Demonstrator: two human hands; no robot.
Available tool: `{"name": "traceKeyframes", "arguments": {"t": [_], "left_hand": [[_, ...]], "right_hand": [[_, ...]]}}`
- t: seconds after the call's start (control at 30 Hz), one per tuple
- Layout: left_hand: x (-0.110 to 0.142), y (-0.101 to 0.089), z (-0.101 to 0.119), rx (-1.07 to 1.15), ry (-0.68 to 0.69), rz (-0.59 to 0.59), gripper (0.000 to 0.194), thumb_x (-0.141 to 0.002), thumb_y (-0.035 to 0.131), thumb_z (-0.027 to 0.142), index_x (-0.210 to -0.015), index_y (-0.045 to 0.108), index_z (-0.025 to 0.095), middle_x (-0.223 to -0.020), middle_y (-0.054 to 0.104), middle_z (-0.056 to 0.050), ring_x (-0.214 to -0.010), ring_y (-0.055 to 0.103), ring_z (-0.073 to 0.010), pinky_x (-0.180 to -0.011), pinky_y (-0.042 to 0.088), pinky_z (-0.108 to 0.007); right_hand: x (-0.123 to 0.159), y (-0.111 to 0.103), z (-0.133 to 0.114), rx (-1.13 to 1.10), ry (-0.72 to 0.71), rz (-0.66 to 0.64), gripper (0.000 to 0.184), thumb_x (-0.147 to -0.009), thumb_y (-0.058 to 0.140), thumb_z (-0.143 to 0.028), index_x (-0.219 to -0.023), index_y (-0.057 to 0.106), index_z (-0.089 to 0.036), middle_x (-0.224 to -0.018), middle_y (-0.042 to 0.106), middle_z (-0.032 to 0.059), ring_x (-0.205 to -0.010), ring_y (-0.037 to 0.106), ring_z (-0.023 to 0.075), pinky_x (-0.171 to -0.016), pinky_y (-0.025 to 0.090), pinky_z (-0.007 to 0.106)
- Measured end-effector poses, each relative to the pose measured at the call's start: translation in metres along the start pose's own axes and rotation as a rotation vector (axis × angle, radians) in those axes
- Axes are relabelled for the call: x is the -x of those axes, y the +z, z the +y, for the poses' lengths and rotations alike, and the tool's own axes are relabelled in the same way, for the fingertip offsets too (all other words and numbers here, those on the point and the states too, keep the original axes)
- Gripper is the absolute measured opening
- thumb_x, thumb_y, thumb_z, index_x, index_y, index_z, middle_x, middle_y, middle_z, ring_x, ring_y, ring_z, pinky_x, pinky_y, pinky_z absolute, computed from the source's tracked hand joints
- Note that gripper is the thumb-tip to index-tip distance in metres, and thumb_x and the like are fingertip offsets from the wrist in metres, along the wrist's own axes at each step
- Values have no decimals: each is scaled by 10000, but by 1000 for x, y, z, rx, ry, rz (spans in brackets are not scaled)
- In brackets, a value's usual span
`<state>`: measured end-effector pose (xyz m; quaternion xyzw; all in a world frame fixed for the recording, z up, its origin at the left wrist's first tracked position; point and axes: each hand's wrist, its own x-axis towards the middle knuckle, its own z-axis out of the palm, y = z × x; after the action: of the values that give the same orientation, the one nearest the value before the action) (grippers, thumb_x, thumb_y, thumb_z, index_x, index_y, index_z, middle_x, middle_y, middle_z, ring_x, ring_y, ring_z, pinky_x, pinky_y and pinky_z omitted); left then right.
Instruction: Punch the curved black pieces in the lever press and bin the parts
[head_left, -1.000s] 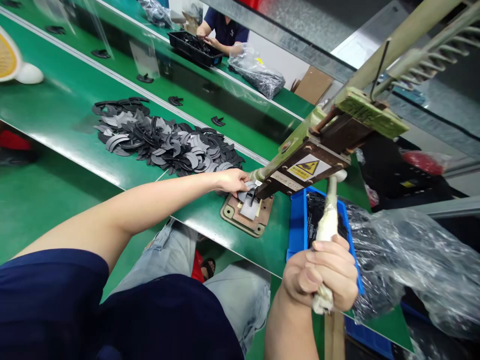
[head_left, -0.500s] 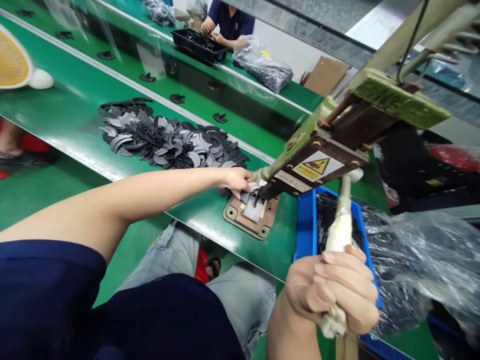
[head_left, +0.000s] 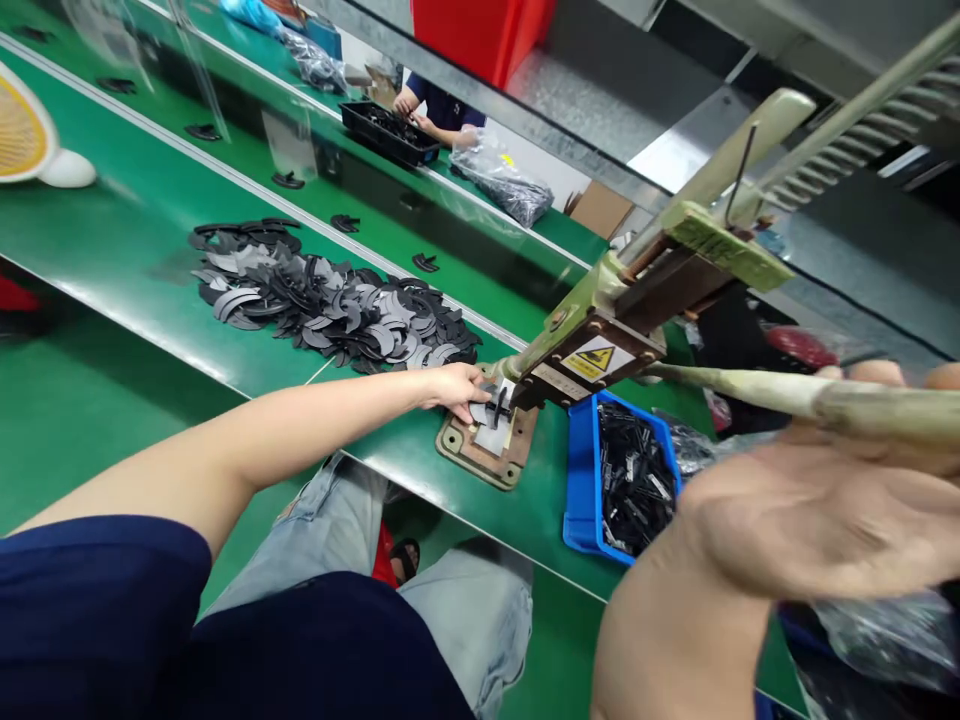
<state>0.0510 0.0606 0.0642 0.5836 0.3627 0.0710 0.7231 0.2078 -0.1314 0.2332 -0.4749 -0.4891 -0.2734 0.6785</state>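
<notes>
At the foot of a green hand press (head_left: 559, 330), my left hand (head_left: 455, 388) pinches a dark grey curved piece (head_left: 480, 411) between thumb and fingers. The piece lies over a metal plate (head_left: 493, 438) on the press's brown base (head_left: 472, 460), with a small black part (head_left: 500, 405) beside it under the press head. On the far right, my right hand (head_left: 832, 510) is wrapped round the long lever (head_left: 757, 388) of the press, its fingers partly hidden and blurred. A large heap of grey and black curved pieces (head_left: 337, 300) lies left of the press.
A blue bin (head_left: 581, 490) of small black parts stands right of the base. Black curved parts sit spaced along the green conveyor (head_left: 247, 150). Across it, a person (head_left: 442, 105) works at a black tray (head_left: 386, 135). A yellow fan (head_left: 26, 125) is at far left.
My right hand has swung the lever up and to the right, from pointing down towards me to nearly level. My left hand stays by the base with the piece. The whole view has shifted slightly.
</notes>
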Motion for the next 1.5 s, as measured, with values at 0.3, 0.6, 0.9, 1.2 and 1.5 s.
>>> {"name": "traceKeyframes", "arguments": {"t": [0.3,0.6,0.9,1.2,1.5], "left_hand": [[84,-5,-16,103,226,-121,449,-804,871,468,-922,568,157,-774,735,-34,-672,742,-161,-581,632,-255],[121,19,-20,58,221,-176,489,-748,882,529,-870,562,180,-695,690,3,-577,706,-153,-502,596,-242],[123,24,-28,278,103,-359,539,-671,951,489,-848,560,164,-724,672,14,-606,682,-122,-567,617,-259],[134,16,-26,-398,407,110,276,-893,750,415,-981,591,206,-909,665,-32,-735,676,-177,-676,557,-309],[138,29,-34,-649,550,185,441,-1006,557,446,-643,556,196,-761,613,-40,-759,578,-182,-707,414,-306]], "right_hand": [[178,-11,19,-71,642,-598,337,-908,743,-417,-1154,660,-202,-1002,715,70,-882,696,197,-826,603,377],[214,4,-7,-202,640,-628,217,-945,699,-394,-915,649,-185,-866,682,26,-780,657,157,-742,560,294],[222,-6,-26,-108,537,-551,160,-979,659,-329,-920,592,-196,-845,681,9,-729,659,136,-671,542,252],[202,-31,-3,-17,217,-904,168,-974,626,-252,-1110,715,-212,-1060,753,95,-992,721,219,-877,600,376],[196,-19,-7,55,73,-852,164,-986,606,-239,-1114,702,-202,-1010,745,98,-942,707,215,-854,596,384]]}}
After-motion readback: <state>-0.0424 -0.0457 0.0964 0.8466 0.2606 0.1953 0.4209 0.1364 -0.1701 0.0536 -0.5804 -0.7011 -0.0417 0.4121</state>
